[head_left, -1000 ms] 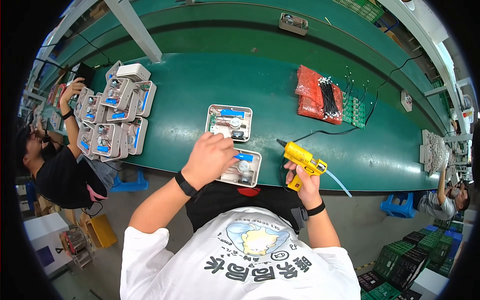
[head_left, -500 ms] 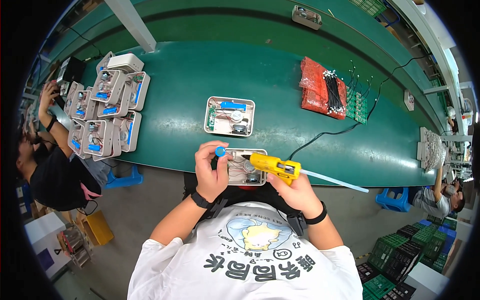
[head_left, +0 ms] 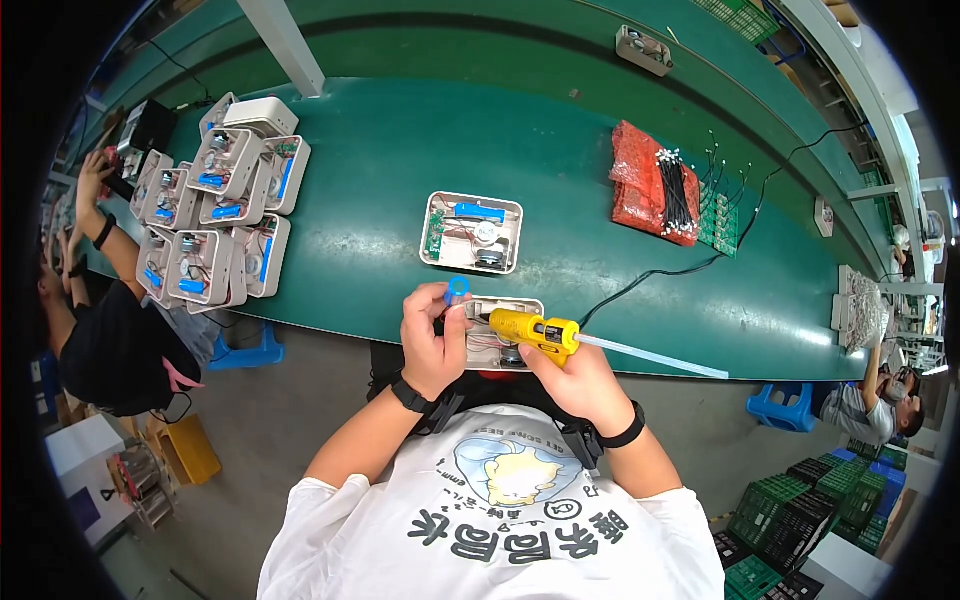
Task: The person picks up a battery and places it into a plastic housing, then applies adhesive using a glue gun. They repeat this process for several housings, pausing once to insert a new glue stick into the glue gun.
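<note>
My left hand [head_left: 434, 345] pinches a blue cylindrical battery [head_left: 458, 288] between thumb and fingers, one end turned upward. In my right hand [head_left: 585, 385] is a yellow glue gun [head_left: 535, 330], with a long translucent glue stick [head_left: 655, 358] out of its back. Its nozzle points left toward the battery and my left thumb; whether it touches anything I cannot tell. Below both hands, at the table's near edge, lies an open off-white housing [head_left: 525, 305] with wires and a round black part, partly hidden. Beyond it sits another open housing [head_left: 425, 230] with a blue battery, green board and speaker.
Stacked housings [head_left: 215, 215] stand at the left of the green table [head_left: 370, 160]. At the right are a red bubble-wrap pack [head_left: 635, 180], black wires [head_left: 678, 190], green circuit boards [head_left: 718, 220] and a black cable [head_left: 640, 275]. Co-workers [head_left: 110, 340] sit at both sides.
The glue gun has moved left over the near housing, its nozzle closer to my left thumb. My left hand has raised the battery slightly away from me. The whole view has shifted a little.
</note>
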A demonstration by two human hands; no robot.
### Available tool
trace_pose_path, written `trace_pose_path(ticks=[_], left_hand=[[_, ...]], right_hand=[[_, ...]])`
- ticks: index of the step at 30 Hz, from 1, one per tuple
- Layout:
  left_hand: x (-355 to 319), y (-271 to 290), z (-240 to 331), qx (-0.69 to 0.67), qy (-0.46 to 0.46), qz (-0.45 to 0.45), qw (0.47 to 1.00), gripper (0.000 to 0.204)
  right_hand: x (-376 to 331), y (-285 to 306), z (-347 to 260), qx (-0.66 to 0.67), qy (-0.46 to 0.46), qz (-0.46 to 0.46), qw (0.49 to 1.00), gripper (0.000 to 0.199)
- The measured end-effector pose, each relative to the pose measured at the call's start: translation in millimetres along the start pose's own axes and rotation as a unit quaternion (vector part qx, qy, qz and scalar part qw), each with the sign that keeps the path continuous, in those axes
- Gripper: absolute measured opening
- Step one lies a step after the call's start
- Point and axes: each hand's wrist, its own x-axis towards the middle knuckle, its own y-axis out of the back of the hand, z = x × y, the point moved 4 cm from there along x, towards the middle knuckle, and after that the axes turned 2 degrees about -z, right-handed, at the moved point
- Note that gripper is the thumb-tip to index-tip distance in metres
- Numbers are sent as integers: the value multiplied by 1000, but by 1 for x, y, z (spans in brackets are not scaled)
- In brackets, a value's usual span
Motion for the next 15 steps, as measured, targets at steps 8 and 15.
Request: trace_pose_path(ticks=[8,15], left_hand=[[13,3,15,83,-28,14,996,29],[28,-1,36,160,-67,-12,985,25]], right_hand=[[-34,29,10,52,-32,108,992,26],[-32,28,24,-3,-45,106,993,32]])
